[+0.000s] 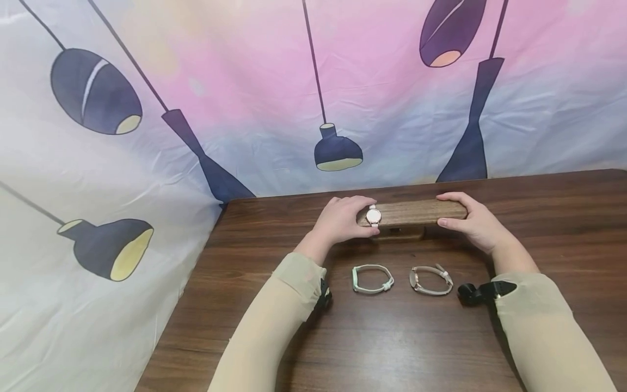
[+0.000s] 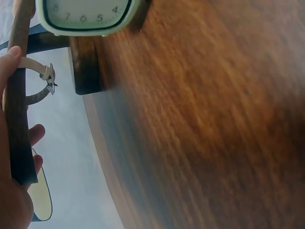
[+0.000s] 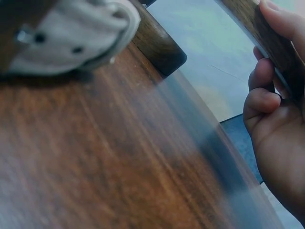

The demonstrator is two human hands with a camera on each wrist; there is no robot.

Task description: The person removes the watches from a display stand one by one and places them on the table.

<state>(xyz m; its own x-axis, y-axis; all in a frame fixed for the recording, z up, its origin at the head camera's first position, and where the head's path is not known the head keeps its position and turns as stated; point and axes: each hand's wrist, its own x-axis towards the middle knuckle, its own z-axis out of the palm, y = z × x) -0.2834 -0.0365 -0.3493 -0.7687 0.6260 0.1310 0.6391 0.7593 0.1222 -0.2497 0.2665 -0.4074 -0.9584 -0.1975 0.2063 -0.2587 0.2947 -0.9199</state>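
The head view is evenly and brightly lit — soft shadows are cast under the sleeves [image 1: 274, 321] onto the table [image 1: 392, 348], where a pale sheen is seen toward 6 o'clock. Both wrist views are blurred — wood grain is smeared, close objects defocused.

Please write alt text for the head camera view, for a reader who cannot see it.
Two hands, left hand and right hand, hold the ends of a wooden bar carrying a white watch. Two more watches, a pale green watch and a beige watch, lie on the table.
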